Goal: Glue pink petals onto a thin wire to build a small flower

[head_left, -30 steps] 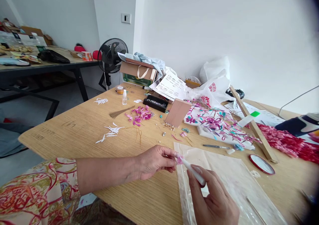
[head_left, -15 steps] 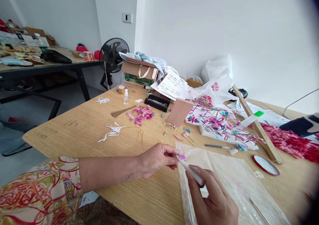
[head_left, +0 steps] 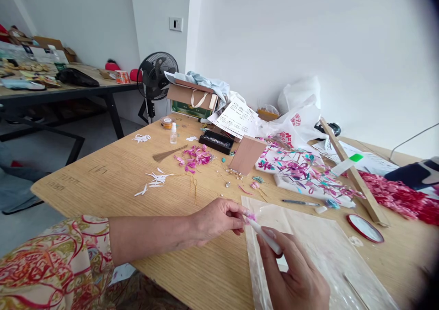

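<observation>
My left hand [head_left: 217,221], closed in a pinch, holds a small pink-purple petal piece [head_left: 252,216] over the table's near middle. In my right hand [head_left: 297,271] is a slim white tube [head_left: 265,237], gripped between thumb and fingers. The tube's narrow tip points up and left and meets the petal piece; whether it presses on it is too small to tell. Beneath the hands lies a clear plastic sheet [head_left: 308,230], and a thin stick [head_left: 356,291] rests on it at the right.
Pink petals [head_left: 194,159], white paper strips [head_left: 156,182] and a small spray bottle [head_left: 173,134] lie beyond my left hand. A wooden board [head_left: 247,154] leans behind. Pink flower sprays [head_left: 302,168], a wooden bar [head_left: 356,177] and a red-rimmed lid [head_left: 365,228] are on the right.
My right hand and the white tube have shifted very slightly to the right. My left hand stays in place, while the petal piece looks slightly turned at the tube's tip.
</observation>
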Tool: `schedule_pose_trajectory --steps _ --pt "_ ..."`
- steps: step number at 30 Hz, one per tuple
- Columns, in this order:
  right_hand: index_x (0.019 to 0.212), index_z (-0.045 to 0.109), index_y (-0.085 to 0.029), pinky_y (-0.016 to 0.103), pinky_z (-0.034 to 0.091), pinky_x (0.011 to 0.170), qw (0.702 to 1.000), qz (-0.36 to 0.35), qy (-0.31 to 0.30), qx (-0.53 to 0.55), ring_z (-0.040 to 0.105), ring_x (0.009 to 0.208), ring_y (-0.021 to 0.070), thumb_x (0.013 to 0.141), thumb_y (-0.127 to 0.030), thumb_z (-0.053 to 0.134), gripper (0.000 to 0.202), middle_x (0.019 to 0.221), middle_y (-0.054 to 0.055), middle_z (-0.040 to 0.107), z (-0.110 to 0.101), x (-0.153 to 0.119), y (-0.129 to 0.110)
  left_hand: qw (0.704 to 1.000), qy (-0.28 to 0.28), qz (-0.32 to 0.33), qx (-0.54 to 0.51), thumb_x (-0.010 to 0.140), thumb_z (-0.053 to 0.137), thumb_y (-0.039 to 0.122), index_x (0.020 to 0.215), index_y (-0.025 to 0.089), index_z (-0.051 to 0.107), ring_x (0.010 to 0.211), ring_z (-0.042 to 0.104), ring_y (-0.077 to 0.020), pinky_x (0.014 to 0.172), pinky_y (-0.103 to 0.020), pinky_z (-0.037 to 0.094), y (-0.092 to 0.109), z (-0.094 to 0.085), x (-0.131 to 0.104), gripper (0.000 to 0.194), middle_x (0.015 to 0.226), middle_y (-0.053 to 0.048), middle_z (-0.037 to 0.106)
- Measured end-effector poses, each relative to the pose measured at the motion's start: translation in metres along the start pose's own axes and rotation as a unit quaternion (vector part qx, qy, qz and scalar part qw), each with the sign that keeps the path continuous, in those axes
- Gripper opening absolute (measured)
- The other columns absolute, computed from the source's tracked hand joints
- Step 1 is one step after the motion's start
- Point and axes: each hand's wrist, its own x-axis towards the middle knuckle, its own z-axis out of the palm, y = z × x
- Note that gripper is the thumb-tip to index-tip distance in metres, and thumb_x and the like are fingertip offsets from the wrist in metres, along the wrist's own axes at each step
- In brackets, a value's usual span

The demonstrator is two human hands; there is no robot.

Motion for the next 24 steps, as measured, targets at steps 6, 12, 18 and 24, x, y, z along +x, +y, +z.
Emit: schedule_pose_trajectory --steps 6,12,18,24 --pt "0.085 0.056 -0.017 0.017 0.035 0.039 0.999 0.016 0.038 -0.014 0.050 0.047 0.0073 0.078 -0.023 0.050 0.011 0.064 0.000 0.056 -0.0039 0.0026 0.0013 1.000 0.002 -0.015 -0.014 0.057 0.067 0.033 0.074 0.010 0.066 0.057 0.042 -0.0070 0.057 -0.023 0.035 0.0050 0.0024 -0.0035 0.028 0.057 0.002 0.045" --pt "0.085 0.056 -0.018 0.017 0.037 0.040 0.999 0.012 0.031 -0.007 0.052 0.049 0.0082 0.078 -0.023 0.049 0.011 0.065 0.001 0.058 -0.0024 0.0005 0.0021 0.999 -0.002 -0.015 -0.035 0.053 0.070 0.035 0.071 0.011 0.065 0.057 0.043 -0.0074 0.058 -0.023 0.035 0.0072 0.0027 -0.0055 0.030 0.057 0.002 0.046" --pt "0.083 0.056 -0.017 0.018 0.035 0.037 0.998 0.030 0.047 -0.032 0.052 0.047 0.0083 0.077 -0.025 0.050 0.012 0.065 0.001 0.059 -0.0059 -0.0008 0.0042 0.998 -0.006 -0.029 -0.047 0.056 0.069 0.031 0.073 0.012 0.064 0.058 0.044 -0.0069 0.060 -0.022 0.035 0.0040 0.0007 -0.0053 0.025 0.059 0.002 0.048" --pt "0.082 0.056 -0.018 0.019 0.038 0.042 0.996 0.051 0.066 -0.040 0.054 0.048 0.0090 0.077 -0.026 0.052 0.010 0.066 0.002 0.060 -0.0079 -0.0015 -0.0017 0.996 -0.006 -0.043 -0.081 0.056 0.069 0.029 0.075 0.013 0.065 0.058 0.045 -0.0063 0.064 -0.022 0.035 0.0007 -0.0011 -0.0041 0.025 0.064 0.001 0.052"
